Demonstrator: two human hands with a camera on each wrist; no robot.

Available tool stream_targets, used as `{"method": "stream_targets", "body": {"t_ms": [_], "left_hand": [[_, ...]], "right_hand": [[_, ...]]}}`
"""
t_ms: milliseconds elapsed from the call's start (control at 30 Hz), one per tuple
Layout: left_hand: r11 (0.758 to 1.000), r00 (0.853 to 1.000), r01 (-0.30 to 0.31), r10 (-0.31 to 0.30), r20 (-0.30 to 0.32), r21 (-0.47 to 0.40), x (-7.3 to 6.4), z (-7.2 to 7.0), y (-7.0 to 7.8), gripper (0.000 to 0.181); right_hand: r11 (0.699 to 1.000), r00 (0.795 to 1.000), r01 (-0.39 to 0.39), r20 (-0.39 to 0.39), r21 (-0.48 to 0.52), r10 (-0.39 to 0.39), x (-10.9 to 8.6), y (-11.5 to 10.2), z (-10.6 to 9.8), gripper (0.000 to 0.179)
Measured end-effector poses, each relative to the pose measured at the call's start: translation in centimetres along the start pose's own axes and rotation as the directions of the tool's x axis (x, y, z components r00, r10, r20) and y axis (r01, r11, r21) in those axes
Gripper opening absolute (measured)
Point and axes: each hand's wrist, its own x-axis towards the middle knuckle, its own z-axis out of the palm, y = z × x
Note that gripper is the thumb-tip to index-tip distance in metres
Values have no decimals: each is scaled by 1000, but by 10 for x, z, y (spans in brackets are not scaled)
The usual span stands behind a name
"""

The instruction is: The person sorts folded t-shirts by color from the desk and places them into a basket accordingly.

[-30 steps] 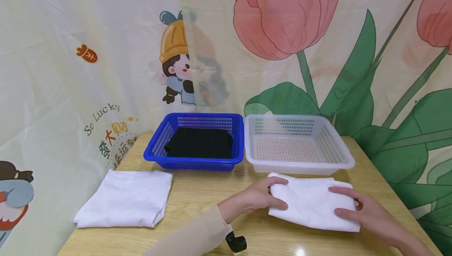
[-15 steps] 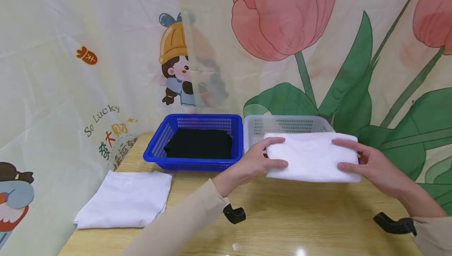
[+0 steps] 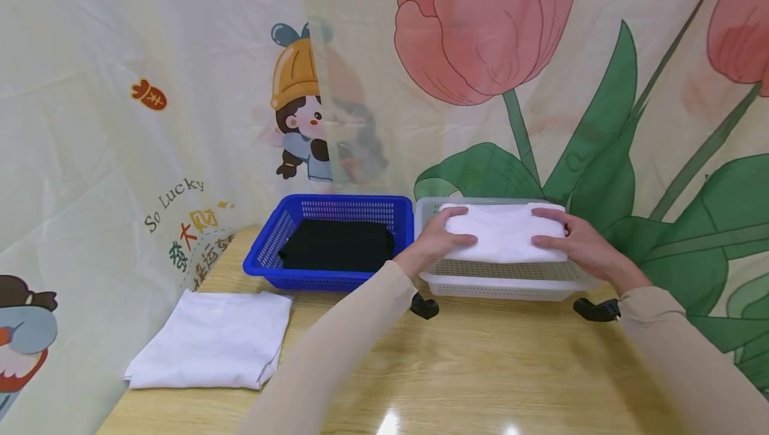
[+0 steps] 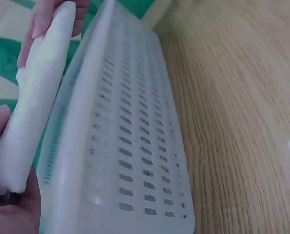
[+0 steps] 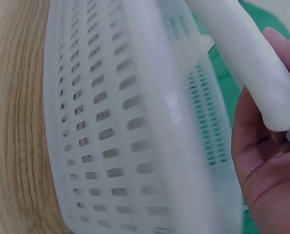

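A folded white cloth (image 3: 503, 231), perhaps a garment, is held level over the white plastic basket (image 3: 498, 287). Gripping its left end is my left hand (image 3: 440, 236), thumb on top and fingers underneath. The right hand (image 3: 579, 248) pinches the opposite end the same way. In the left wrist view, the cloth (image 4: 37, 102) appears edge-on above the basket's rim, and the right wrist view has its rounded end (image 5: 262, 73) between thumb and fingers. The cloth hides part of the basket's inside.
A blue basket (image 3: 330, 280) with folded black cloth (image 3: 336, 245) stands left of the white one. Another folded white garment (image 3: 210, 340) lies at the table's left. The wooden table (image 3: 480, 361) meets a printed curtain (image 3: 210, 75) behind.
Both hands have lifted the folded white cloth off the table in front of the basket and carried it forward over the white basket. The other things have stayed put.
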Motion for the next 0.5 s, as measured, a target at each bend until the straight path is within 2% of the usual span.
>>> {"method": "stream_targets", "body": {"t_ms": [200,367,500], "left_hand": [[999,999,32,-32,-30,-19,12,6,-14,70],[1000,998,5,-7,-58,-28,22,14,-21,68],[1000,996,26,-27,-87,-11,27,17,-27,67]], "right_hand": [[993,998,-36,63,109,30,15,20,4,85],[992,995,-46,88,120,35,22,28,7,83],[988,994,-64,97,140,51,28,35,15,82]]}}
